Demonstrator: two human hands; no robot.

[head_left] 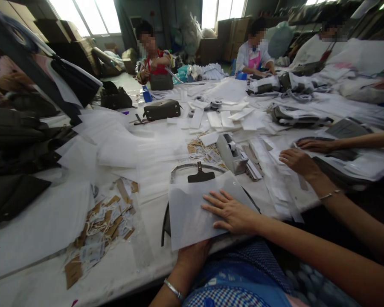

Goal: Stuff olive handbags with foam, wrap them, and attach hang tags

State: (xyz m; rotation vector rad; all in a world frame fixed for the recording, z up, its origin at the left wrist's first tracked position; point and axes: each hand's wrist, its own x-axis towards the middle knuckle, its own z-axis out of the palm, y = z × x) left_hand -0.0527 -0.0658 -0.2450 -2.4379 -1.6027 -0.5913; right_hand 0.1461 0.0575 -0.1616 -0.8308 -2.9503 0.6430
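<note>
A dark handbag (201, 175) lies on the table in front of me, its handle (176, 171) looped away from me and wrapped in pale material. Over most of the bag lies a white sheet (188, 213) of thin packing material. My right hand (232, 213) rests flat on this sheet with the fingers spread. At the near edge, my left hand (195, 252) reaches under the sheet and bag, so its fingers are hidden.
A tape dispenser (232, 154) stands beyond the bag. Tags with strings (107, 221) are heaped at left, beside stacked white sheets (35, 230). At right, a co-worker's hands (301, 163) rest by another bag. A dark bag (161, 110) stands farther back; other people work across the table.
</note>
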